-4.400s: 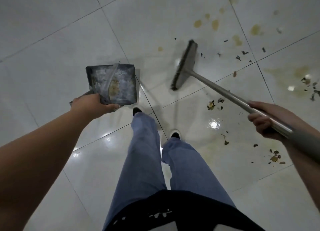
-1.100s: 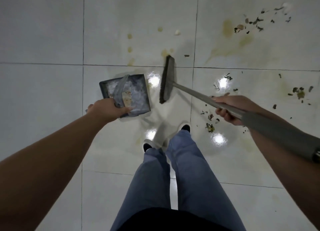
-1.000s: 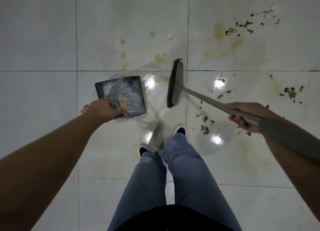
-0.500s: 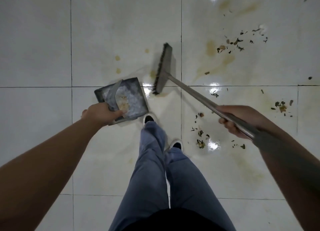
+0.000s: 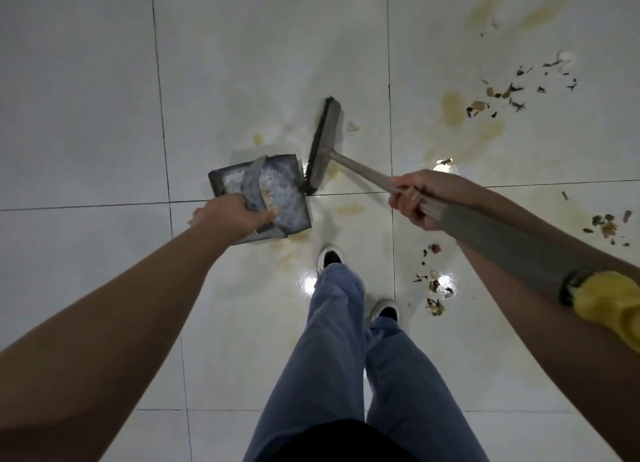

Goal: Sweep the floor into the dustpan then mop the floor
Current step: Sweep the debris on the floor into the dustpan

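Below my hands are my own legs in blue trousers (image 5: pixel 332 351), one shoe stepping toward the dustpan. My left hand (image 5: pixel 231 218) is curled round the near edge and handle of the dustpan (image 5: pixel 273 188), thumb over its rim, holding it low with its open mouth facing away to the right, toward the brush. My right hand (image 5: pixel 420 198) is wrapped round the shaft of the broom (image 5: pixel 360 171), with a yellow cuff (image 5: pixel 609 306) further back along that arm.

The dustpan looks like thin, light, stiff metal, so I judge one hand at the handle is enough, though its flat base may skate on this glossy tile floor (image 5: pixel 86 98) unless I press it down. The broom shaft is rigid and smooth; gripping it partway down gives me control of the head. Its long axis runs from my right hand away and to the left, ending in the broom head (image 5: pixel 323 146), which lies crosswise, bristles toward the pan, its near end just beside the pan's far right corner.

To the right of my right hand lie scattered debris (image 5: pixel 433 288) near my feet, more debris (image 5: pixel 505 94) further off, and yellowish stains (image 5: pixel 453 108) left for mopping
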`<state>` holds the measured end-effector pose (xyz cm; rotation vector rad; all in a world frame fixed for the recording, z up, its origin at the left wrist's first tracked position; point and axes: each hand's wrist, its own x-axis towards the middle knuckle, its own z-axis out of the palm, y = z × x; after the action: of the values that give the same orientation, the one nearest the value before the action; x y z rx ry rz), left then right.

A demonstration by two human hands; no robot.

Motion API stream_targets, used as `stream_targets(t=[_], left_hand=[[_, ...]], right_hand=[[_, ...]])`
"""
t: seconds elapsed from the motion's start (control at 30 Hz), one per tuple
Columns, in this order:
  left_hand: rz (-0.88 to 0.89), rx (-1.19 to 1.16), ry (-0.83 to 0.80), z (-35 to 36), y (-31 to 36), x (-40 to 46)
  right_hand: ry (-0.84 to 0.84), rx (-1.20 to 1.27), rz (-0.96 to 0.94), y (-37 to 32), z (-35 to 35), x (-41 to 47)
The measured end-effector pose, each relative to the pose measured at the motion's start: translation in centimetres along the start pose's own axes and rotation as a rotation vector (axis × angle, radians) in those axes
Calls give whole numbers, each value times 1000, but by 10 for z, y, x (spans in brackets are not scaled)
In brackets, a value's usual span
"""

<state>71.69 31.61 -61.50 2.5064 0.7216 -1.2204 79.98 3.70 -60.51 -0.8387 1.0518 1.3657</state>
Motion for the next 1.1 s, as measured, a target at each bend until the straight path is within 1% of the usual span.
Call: stream_targets(t=[0.1, 0.17, 0.33, 0.43, 0.57, 0.63, 0.7, 0.83, 0.93, 1.03, 1.1], left_hand=[[12, 19, -29, -11, 9, 9], [20, -4, -53, -20, 17, 13], [79, -33, -67, -29, 38, 15], [113, 16, -51, -26, 53, 12], [146, 114, -43, -20, 74, 8], [166, 156, -42, -17, 84, 5], [176, 194, -36, -14, 91, 0], [171, 235, -28, -7, 102, -17], [166, 214, 12, 6, 109, -33], [154, 219, 61, 27, 120, -55], [138, 230, 94, 45, 129, -72]], right_hand=[[1, 56, -58, 5, -35, -13], [21, 50, -83, 6, -61, -27], [217, 92, -91, 9, -135, -63], [291, 106, -78, 5, -163, -85], [263, 56, -22, 3, -184, -110], [278, -7, 12, 9, -184, -121], [308, -90, -30, 20, -184, -122], [226, -202, -70, 44, -163, -95], [163, -207, -22, 58, -156, -80], [128, -163, -3, 73, -188, -88], [154, -139, -6, 82, -226, -100]])
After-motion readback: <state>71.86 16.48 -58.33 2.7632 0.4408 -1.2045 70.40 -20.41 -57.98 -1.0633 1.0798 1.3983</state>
